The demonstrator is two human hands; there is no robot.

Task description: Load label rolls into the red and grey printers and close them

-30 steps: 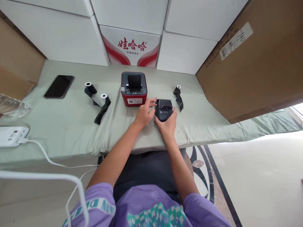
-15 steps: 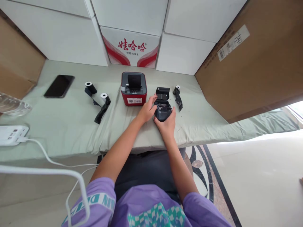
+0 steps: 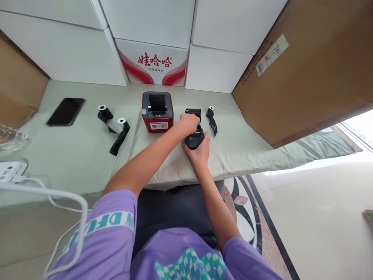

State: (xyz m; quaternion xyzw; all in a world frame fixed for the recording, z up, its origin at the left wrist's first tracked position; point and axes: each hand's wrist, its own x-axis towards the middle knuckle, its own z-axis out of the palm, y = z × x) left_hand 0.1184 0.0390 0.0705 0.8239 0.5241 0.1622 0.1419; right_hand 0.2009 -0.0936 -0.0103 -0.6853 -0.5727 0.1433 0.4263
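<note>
On the table, just right of the red printer (image 3: 157,112), sits the black printer (image 3: 194,140) — right hand (image 3: 198,151) clasping its near end, left hand (image 3: 189,121) reaching into its open top, grip hidden.

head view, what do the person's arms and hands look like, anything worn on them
Both arms are bare from above the elbow down. The left hand and right hand wear no gloves, and no rings, watch or bracelet show. Short purple sleeves cover the upper arms; the left one carries a pale band with teal letters.
</note>
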